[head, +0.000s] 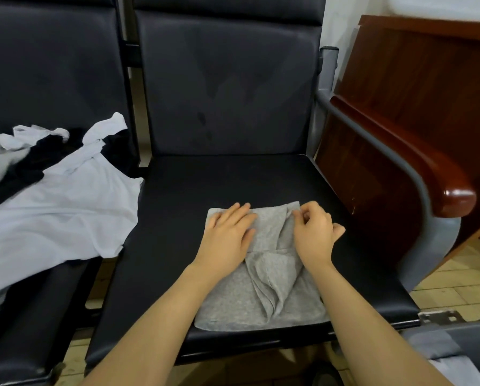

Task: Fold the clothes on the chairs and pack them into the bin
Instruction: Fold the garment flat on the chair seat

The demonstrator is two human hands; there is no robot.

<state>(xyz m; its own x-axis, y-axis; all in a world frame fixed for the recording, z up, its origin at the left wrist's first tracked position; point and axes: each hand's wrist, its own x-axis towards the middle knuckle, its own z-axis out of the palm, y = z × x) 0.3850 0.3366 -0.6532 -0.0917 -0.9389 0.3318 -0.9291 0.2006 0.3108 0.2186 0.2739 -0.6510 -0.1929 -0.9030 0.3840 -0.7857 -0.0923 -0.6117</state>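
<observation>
— While the left hand [229,232] lies flat, fingers straight, on a half-folded heathered grey knit garment [261,296] on the black padded chair seat [205,188], what is the right hand [315,232] doing?

— Just beside it, fingers curled, apparently pinching the cloth's far edge.

— The risk?

— Bunched ridges below both wrists. Folding over them could lock in creases, or the pinch may drag the layers askew. Crumpled white and black clothes [60,196] wait left of the flat hand.

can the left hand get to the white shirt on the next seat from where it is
Probably yes: the left hand lies flat on the gray garment, and bare black seat separates it from the white shirt.
</observation>
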